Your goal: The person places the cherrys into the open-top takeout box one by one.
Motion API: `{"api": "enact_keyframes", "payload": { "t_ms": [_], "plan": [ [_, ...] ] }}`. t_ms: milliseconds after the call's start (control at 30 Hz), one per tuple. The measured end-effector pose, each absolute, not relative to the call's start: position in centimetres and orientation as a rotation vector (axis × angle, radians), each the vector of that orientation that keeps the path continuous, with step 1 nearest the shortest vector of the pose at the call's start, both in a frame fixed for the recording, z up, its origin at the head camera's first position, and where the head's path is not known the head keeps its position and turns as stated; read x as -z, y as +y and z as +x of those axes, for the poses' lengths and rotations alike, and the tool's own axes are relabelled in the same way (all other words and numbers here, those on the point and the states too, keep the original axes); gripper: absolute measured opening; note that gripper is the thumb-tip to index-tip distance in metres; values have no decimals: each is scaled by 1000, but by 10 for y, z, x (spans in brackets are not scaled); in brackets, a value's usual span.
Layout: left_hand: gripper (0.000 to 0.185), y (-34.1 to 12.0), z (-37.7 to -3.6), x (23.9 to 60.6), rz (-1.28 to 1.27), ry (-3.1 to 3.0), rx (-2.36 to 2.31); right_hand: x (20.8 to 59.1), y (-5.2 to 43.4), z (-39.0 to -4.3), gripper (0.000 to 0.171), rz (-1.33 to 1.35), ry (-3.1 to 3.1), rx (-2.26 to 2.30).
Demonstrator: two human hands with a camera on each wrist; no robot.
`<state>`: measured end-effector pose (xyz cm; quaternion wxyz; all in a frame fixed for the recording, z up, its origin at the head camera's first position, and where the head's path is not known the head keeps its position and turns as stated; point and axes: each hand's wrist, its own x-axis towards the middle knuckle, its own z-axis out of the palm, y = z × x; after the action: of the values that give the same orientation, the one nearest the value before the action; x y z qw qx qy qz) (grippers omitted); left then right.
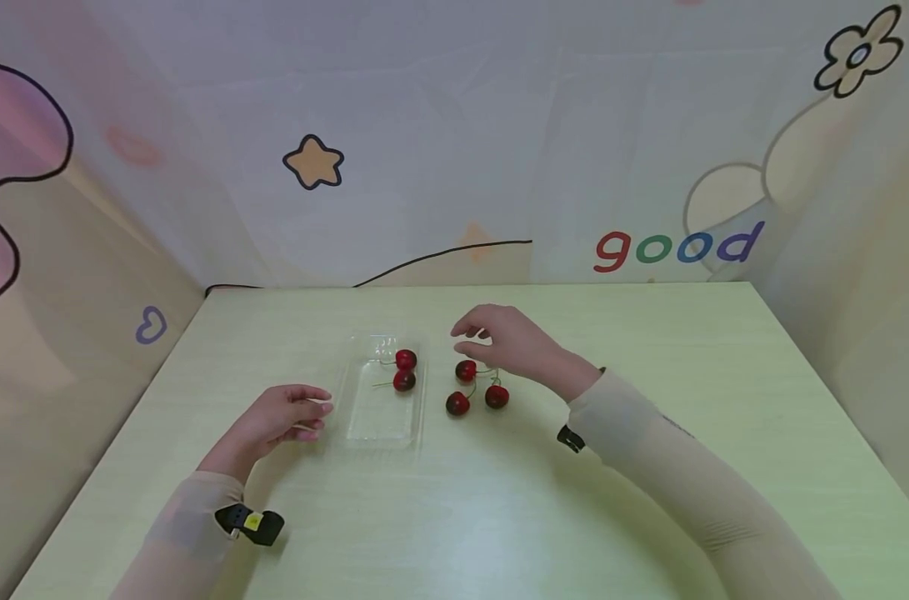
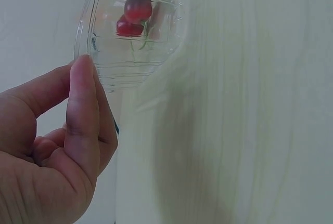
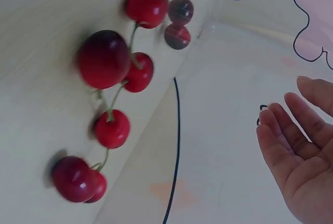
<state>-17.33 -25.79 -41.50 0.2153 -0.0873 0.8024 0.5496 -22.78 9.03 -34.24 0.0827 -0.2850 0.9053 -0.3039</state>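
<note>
A clear plastic tray [image 1: 379,417] lies on the table with two cherries in it, an upper cherry [image 1: 406,359] and a lower cherry [image 1: 404,381]. My left hand [image 1: 277,417] is at the tray's left edge, fingers loosely bent. In the left wrist view its fingertips overlap the tray's rim [image 2: 86,37]; whether they touch it I cannot tell. To the right of the tray lie several stemmed cherries [image 3: 104,60], some hidden from the head view by my right hand [image 1: 510,337]. That hand hovers over them, thumb and fingers apart, holding nothing.
The pale wooden table [image 1: 484,517] meets a printed cloth backdrop [image 1: 439,125] at its far edge. More cloth hangs along the left and right sides. A black band [image 1: 250,523] sits on the left wrist, another band [image 1: 571,438] on the right.
</note>
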Motion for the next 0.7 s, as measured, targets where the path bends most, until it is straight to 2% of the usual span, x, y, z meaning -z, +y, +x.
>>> {"api": "enact_keyframes", "payload": {
  "t_ms": [367, 700],
  "plan": [
    [43, -260, -173, 418, -242, 2228, -1518, 369, 125, -222, 33, -811, 2758, 933],
    [43, -261, -173, 417, -242, 2232, -1522, 380, 151, -227, 47, -665, 2789, 832]
  ]
}}
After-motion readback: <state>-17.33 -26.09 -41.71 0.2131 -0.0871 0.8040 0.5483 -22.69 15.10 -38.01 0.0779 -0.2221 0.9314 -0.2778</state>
